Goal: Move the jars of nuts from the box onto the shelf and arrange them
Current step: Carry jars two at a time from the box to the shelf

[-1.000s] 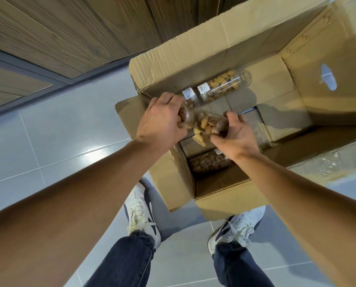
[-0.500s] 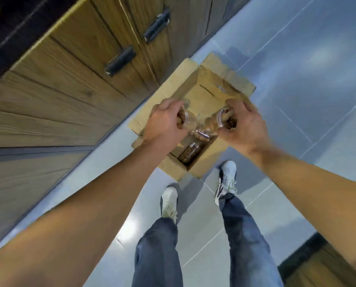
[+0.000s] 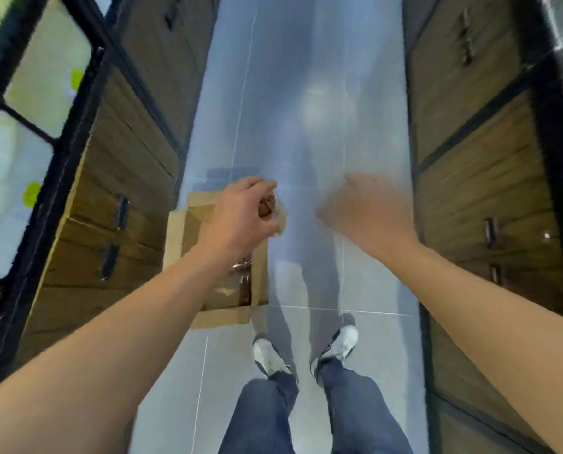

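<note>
Left hand [image 3: 240,214] is raised above the cardboard box [image 3: 188,257], fingers curled round a clear jar of nuts [image 3: 268,204]; only the jar's end shows past the knuckles. Right hand [image 3: 365,211] is blurred, held apart from the left, palm down, fingers loosely spread, holding nothing. The box sits open on the tiled floor [image 3: 306,109], against the wooden cabinets [image 3: 126,191] on the left; more jars [image 3: 237,280] lie inside it. The person's shoes [image 3: 306,352] stand just beside the box's near corner.
</note>
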`<state>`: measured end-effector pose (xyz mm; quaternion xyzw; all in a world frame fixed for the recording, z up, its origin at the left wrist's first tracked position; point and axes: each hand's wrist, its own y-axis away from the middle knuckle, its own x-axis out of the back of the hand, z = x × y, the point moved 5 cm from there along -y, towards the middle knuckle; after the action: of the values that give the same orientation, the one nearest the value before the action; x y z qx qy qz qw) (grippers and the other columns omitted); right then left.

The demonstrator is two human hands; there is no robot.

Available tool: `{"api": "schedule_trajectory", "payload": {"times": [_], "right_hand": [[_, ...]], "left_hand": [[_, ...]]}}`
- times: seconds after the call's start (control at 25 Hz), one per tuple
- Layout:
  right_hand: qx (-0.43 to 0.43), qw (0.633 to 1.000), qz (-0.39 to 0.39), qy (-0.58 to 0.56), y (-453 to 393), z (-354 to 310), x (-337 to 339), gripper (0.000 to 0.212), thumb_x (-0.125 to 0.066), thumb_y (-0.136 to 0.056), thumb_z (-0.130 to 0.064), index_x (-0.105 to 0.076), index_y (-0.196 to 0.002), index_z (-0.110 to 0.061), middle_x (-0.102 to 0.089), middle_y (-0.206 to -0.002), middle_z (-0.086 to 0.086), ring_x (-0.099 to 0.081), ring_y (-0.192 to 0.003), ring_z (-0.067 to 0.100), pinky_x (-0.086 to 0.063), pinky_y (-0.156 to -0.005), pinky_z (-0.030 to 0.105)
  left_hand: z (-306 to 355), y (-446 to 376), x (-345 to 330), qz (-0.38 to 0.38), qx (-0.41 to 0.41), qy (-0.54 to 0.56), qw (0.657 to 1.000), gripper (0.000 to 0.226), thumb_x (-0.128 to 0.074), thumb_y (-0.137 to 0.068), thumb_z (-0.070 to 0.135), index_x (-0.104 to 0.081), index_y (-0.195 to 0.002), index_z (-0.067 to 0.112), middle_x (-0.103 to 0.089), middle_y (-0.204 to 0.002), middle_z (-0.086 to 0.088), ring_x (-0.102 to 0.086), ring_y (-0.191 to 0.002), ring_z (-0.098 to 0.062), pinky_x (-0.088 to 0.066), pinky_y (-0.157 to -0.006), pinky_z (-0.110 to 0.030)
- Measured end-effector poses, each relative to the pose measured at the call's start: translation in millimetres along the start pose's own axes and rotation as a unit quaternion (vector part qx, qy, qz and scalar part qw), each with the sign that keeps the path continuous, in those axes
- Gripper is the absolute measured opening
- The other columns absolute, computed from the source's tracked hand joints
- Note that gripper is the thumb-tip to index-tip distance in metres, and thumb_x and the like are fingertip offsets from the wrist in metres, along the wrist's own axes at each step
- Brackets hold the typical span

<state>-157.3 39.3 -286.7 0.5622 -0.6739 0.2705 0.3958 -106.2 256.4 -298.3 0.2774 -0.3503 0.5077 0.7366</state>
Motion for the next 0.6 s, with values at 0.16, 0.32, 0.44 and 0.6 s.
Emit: {"api": "schedule_trajectory", "payload": {"times": [0.16,0.32,0.44,0.6], "right_hand": [[-0.067,0.993,0.096,0.003,53,58,117,0.063,-0.067,-0.076,-0.029,-0.049,-0.135,-0.027,-0.049,-0.130,-0.002,-0.053,-0.114,0.020,-0.041,-0.094,0.033],[-0.118,0.978,0.167,0.028,104,108,209,0.061,-0.066,-0.078,-0.031,-0.046,-0.136,-0.029,-0.048,-0.131,-0.004,-0.051,-0.115,0.018,-0.039,-0.091,0.030],[-0.147,0.963,0.222,0.041,141,149,274,0.062,-0.064,-0.078,-0.029,-0.045,-0.137,-0.029,-0.047,-0.132,-0.004,-0.049,-0.118,0.018,-0.038,-0.092,0.031],[-0.180,0.942,0.276,0.060,182,194,337,0.064,-0.063,-0.080,-0.034,-0.043,-0.140,-0.029,-0.046,-0.136,-0.001,-0.049,-0.119,0.022,-0.039,-0.093,0.033]], "left_hand": [[134,-25,-24,-0.056,-0.131,0.009,0.990,0.061,-0.072,-0.063,0.012,-0.065,-0.123,0.017,-0.062,-0.122,-0.004,-0.060,-0.106,-0.024,-0.032,-0.089,-0.011],[250,-25,-49,-0.087,-0.227,0.028,0.970,0.059,-0.069,-0.067,0.019,-0.062,-0.125,0.025,-0.058,-0.127,0.005,-0.058,-0.109,-0.020,-0.047,-0.094,-0.032],[339,-20,-70,-0.098,-0.305,0.030,0.947,0.057,-0.070,-0.071,0.021,-0.062,-0.127,0.025,-0.057,-0.127,0.006,-0.056,-0.111,-0.018,-0.046,-0.096,-0.032],[434,-14,-98,-0.088,-0.400,0.005,0.912,0.056,-0.063,-0.072,0.034,-0.060,-0.128,0.027,-0.057,-0.128,0.008,-0.056,-0.113,-0.016,-0.046,-0.096,-0.031]]}}
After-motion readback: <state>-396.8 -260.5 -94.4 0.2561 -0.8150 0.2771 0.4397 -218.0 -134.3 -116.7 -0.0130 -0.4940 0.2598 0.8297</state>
